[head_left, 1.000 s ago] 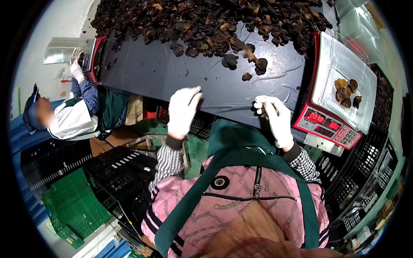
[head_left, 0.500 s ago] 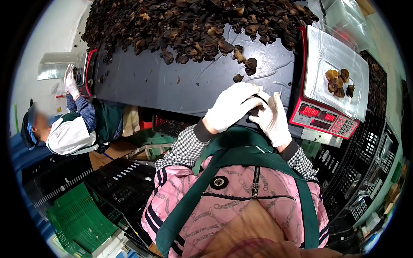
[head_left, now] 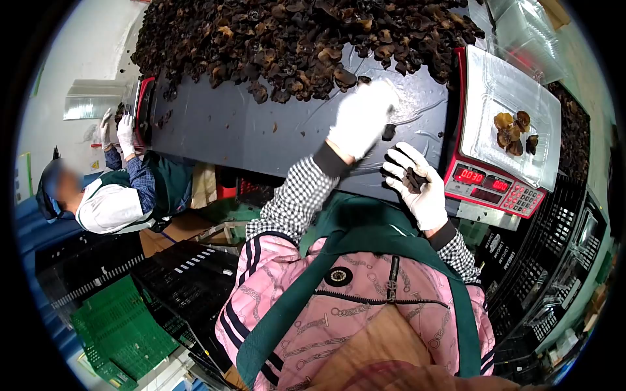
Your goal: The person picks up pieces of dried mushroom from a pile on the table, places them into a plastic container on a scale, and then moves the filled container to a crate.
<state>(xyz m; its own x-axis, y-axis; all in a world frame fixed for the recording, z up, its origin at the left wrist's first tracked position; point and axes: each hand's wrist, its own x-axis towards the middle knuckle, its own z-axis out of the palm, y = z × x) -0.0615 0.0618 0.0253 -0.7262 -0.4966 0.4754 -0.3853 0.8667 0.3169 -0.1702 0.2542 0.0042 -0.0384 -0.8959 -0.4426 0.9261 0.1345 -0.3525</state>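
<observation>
My left hand [head_left: 362, 120], in a white glove, reaches over the dark table at the near edge of the mushroom pile. Its fingers are smeared by motion, so whether they hold anything cannot be made out. A small dark wood ear mushroom [head_left: 389, 132] shows beside its fingers. My right hand [head_left: 420, 192], also gloved, is turned palm up near the table's front edge. Dark wood ear mushroom pieces [head_left: 413, 180] rest in its palm, with the fingers partly curled. To its right, a clear plastic tray [head_left: 486, 98] on a red scale [head_left: 460, 153] holds several brownish mushroom pieces [head_left: 512, 133].
A broad heap of wood ear mushrooms [head_left: 274, 45] covers the table's far side. Stacked clear trays [head_left: 528, 39] stand behind the scale. At left, a co-worker [head_left: 114, 199] in white gloves works by another scale. Black crates [head_left: 541, 260] and a green crate [head_left: 120, 329] stand around me.
My hands have parted. The left moved up over the loose mushrooms by the pile; the right turned palm up, showing dark pieces. The co-worker's hands have separated.
</observation>
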